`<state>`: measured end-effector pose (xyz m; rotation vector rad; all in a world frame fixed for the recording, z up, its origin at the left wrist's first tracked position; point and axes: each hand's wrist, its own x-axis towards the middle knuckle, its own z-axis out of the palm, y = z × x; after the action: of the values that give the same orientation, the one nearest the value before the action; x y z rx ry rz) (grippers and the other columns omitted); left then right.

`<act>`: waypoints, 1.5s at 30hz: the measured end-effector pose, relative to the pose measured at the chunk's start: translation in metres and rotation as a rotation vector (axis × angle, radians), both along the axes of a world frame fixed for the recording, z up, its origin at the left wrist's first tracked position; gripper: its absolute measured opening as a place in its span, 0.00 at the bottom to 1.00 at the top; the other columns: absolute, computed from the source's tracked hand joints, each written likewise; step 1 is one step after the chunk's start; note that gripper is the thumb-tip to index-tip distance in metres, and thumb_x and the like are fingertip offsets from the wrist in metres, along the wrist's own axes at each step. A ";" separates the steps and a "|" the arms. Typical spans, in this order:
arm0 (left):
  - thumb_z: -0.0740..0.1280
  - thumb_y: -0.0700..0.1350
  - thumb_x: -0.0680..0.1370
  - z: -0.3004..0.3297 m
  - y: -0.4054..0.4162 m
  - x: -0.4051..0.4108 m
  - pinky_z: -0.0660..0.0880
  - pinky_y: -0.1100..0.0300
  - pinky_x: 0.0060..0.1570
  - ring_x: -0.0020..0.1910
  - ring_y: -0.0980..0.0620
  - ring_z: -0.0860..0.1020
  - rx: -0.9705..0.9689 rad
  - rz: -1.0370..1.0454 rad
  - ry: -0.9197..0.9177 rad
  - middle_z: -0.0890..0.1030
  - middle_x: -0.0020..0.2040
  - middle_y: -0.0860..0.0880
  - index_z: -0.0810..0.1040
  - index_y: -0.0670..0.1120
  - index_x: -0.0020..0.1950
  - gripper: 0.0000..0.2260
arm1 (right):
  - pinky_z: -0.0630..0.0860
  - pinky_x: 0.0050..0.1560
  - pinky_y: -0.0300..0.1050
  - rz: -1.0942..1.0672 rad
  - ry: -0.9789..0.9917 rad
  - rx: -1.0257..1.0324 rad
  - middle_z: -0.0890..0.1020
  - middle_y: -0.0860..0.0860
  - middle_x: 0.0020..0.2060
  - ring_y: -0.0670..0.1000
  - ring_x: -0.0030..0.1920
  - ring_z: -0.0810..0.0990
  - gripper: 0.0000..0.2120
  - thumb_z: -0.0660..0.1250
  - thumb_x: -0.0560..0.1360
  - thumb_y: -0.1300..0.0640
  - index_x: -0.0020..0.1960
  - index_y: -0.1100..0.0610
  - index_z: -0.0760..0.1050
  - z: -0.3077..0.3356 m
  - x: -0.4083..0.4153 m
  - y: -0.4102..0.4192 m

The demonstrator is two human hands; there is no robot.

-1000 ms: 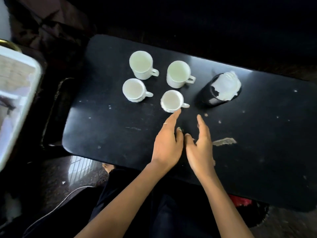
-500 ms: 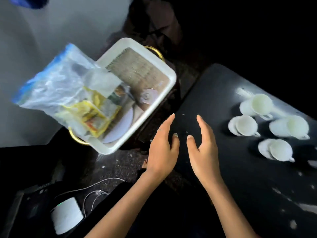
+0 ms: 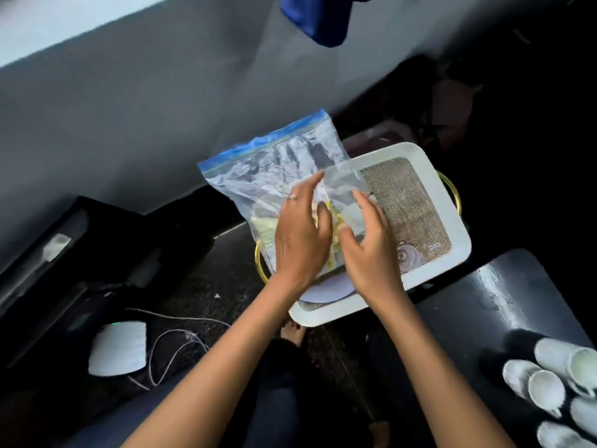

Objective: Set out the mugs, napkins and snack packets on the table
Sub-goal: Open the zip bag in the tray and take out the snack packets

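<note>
A clear zip bag (image 3: 274, 169) with a blue seal leans in the left end of a white tray (image 3: 447, 221) with gold handles; yellow snack packets (image 3: 332, 218) show through it. My left hand (image 3: 300, 237) lies on the bag's front with its fingers extended. My right hand (image 3: 371, 250) is against the bag's right side, fingers spread and slightly bent. Neither hand visibly grips the bag. Several white mugs (image 3: 549, 389) stand on the black table (image 3: 478, 305) at the lower right. No napkins are in view.
The tray sits left of the table and holds a woven mat (image 3: 410, 202), a white plate (image 3: 326, 292) and a small glass piece (image 3: 408, 255). A white device (image 3: 116, 347) with cables lies on the dark floor at left. A grey wall runs behind.
My view has swung left from the table to the tray. Both hands have moved from above the table's edge onto the bag of snack packets.
</note>
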<state>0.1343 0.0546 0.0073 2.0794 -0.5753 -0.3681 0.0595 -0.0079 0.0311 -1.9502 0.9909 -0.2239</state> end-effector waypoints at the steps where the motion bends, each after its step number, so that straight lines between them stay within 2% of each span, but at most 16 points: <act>1: 0.60 0.37 0.78 0.000 -0.004 0.014 0.66 0.59 0.56 0.60 0.47 0.74 0.027 0.029 -0.035 0.76 0.65 0.46 0.70 0.45 0.70 0.20 | 0.60 0.72 0.47 0.021 0.011 -0.014 0.68 0.56 0.70 0.53 0.71 0.65 0.24 0.61 0.75 0.65 0.71 0.61 0.64 0.002 0.011 -0.002; 5: 0.59 0.38 0.78 -0.006 -0.023 0.071 0.65 0.51 0.63 0.61 0.41 0.73 0.230 0.025 -0.183 0.75 0.66 0.42 0.68 0.41 0.71 0.20 | 0.61 0.72 0.48 0.087 0.040 -0.026 0.69 0.57 0.69 0.54 0.70 0.66 0.24 0.61 0.75 0.66 0.71 0.63 0.64 0.007 0.043 -0.007; 8: 0.56 0.40 0.80 -0.017 -0.029 0.110 0.52 0.47 0.73 0.72 0.44 0.64 0.490 -0.040 -0.230 0.67 0.73 0.44 0.63 0.42 0.74 0.22 | 0.62 0.71 0.51 0.120 0.072 0.016 0.68 0.58 0.70 0.56 0.70 0.67 0.24 0.60 0.75 0.66 0.71 0.63 0.64 0.009 0.058 -0.006; 11: 0.54 0.43 0.81 -0.026 -0.024 0.142 0.46 0.42 0.74 0.74 0.42 0.61 0.704 -0.054 -0.214 0.66 0.74 0.43 0.62 0.41 0.74 0.21 | 0.59 0.72 0.47 0.141 0.114 0.038 0.68 0.56 0.70 0.54 0.71 0.65 0.24 0.59 0.76 0.64 0.72 0.61 0.63 0.010 0.065 -0.002; 15: 0.54 0.45 0.81 -0.027 -0.009 0.161 0.44 0.41 0.74 0.63 0.39 0.73 0.864 -0.095 -0.119 0.78 0.60 0.40 0.73 0.41 0.62 0.14 | 0.60 0.70 0.44 0.144 0.123 0.089 0.67 0.54 0.71 0.52 0.71 0.64 0.24 0.58 0.77 0.62 0.72 0.58 0.63 0.013 0.063 0.003; 17: 0.55 0.44 0.81 -0.022 -0.003 0.160 0.53 0.45 0.73 0.60 0.39 0.76 0.811 -0.094 -0.112 0.80 0.58 0.41 0.76 0.43 0.59 0.13 | 0.61 0.70 0.45 0.121 0.117 0.129 0.68 0.53 0.71 0.51 0.71 0.65 0.23 0.59 0.77 0.62 0.72 0.57 0.63 0.017 0.060 0.005; 19: 0.57 0.44 0.81 -0.009 0.001 0.153 0.67 0.51 0.60 0.58 0.39 0.77 0.696 -0.059 -0.105 0.80 0.58 0.42 0.78 0.45 0.59 0.12 | 0.62 0.69 0.44 0.085 0.100 0.164 0.68 0.53 0.71 0.50 0.71 0.66 0.23 0.59 0.77 0.62 0.72 0.57 0.64 0.022 0.056 0.006; 20: 0.58 0.45 0.81 0.001 0.004 0.145 0.69 0.52 0.53 0.57 0.39 0.77 0.639 -0.038 -0.107 0.81 0.57 0.42 0.78 0.46 0.59 0.12 | 0.63 0.68 0.43 0.063 0.085 0.176 0.69 0.52 0.70 0.50 0.70 0.66 0.23 0.59 0.77 0.62 0.71 0.57 0.65 0.026 0.053 0.006; 22: 0.60 0.47 0.80 0.024 0.013 0.123 0.71 0.53 0.47 0.54 0.39 0.78 0.546 -0.015 -0.143 0.82 0.55 0.43 0.80 0.49 0.57 0.11 | 0.64 0.65 0.40 0.005 0.051 0.195 0.71 0.51 0.69 0.49 0.69 0.68 0.22 0.60 0.77 0.62 0.70 0.55 0.66 0.036 0.047 0.006; 28: 0.63 0.52 0.78 0.087 0.041 0.043 0.71 0.56 0.41 0.52 0.42 0.80 0.420 -0.042 -0.180 0.84 0.51 0.50 0.80 0.54 0.56 0.10 | 0.69 0.60 0.38 -0.210 -0.089 0.270 0.77 0.52 0.63 0.47 0.61 0.75 0.19 0.61 0.77 0.62 0.67 0.58 0.71 0.070 0.020 0.012; 32: 0.64 0.53 0.78 0.122 0.050 -0.006 0.65 0.59 0.38 0.50 0.48 0.81 0.358 -0.095 -0.165 0.85 0.48 0.55 0.81 0.56 0.55 0.09 | 0.75 0.59 0.46 -0.388 -0.191 0.326 0.81 0.54 0.55 0.49 0.55 0.79 0.13 0.62 0.77 0.58 0.61 0.59 0.75 0.095 -0.004 0.015; 34: 0.63 0.53 0.78 0.130 0.051 -0.026 0.67 0.59 0.39 0.51 0.49 0.81 0.375 -0.156 -0.145 0.84 0.48 0.55 0.81 0.56 0.55 0.09 | 0.79 0.52 0.47 -0.472 -0.241 0.330 0.81 0.53 0.47 0.50 0.49 0.81 0.09 0.62 0.78 0.57 0.55 0.59 0.77 0.103 -0.017 0.018; 36: 0.63 0.52 0.78 0.136 0.054 -0.042 0.72 0.57 0.44 0.53 0.50 0.80 0.365 -0.185 -0.077 0.84 0.47 0.57 0.81 0.55 0.53 0.08 | 0.79 0.41 0.42 -0.534 -0.270 0.350 0.81 0.52 0.41 0.48 0.41 0.81 0.06 0.63 0.77 0.57 0.49 0.56 0.78 0.108 -0.033 0.021; 38: 0.64 0.52 0.78 0.138 0.057 -0.054 0.74 0.57 0.49 0.53 0.52 0.80 0.341 -0.179 0.017 0.83 0.44 0.58 0.81 0.55 0.52 0.08 | 0.76 0.35 0.39 -0.566 -0.261 0.391 0.81 0.52 0.40 0.47 0.38 0.81 0.03 0.65 0.76 0.57 0.49 0.55 0.77 0.109 -0.048 0.025; 41: 0.65 0.53 0.77 0.140 0.062 -0.072 0.69 0.65 0.35 0.43 0.56 0.80 0.321 -0.185 0.145 0.81 0.41 0.60 0.82 0.56 0.52 0.08 | 0.76 0.33 0.39 -0.570 -0.214 0.448 0.81 0.53 0.42 0.48 0.40 0.81 0.10 0.68 0.75 0.58 0.55 0.57 0.75 0.110 -0.067 0.033; 45: 0.66 0.51 0.77 0.138 0.066 -0.087 0.76 0.59 0.42 0.43 0.56 0.82 0.217 -0.147 0.360 0.84 0.43 0.55 0.83 0.53 0.51 0.08 | 0.76 0.34 0.41 -0.548 -0.168 0.491 0.82 0.57 0.42 0.50 0.39 0.81 0.09 0.70 0.73 0.60 0.52 0.60 0.76 0.110 -0.084 0.046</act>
<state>0.0468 0.1206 0.1456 2.1098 -0.4875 -0.9031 -0.0247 0.0378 0.1411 -1.1745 1.3087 -0.4017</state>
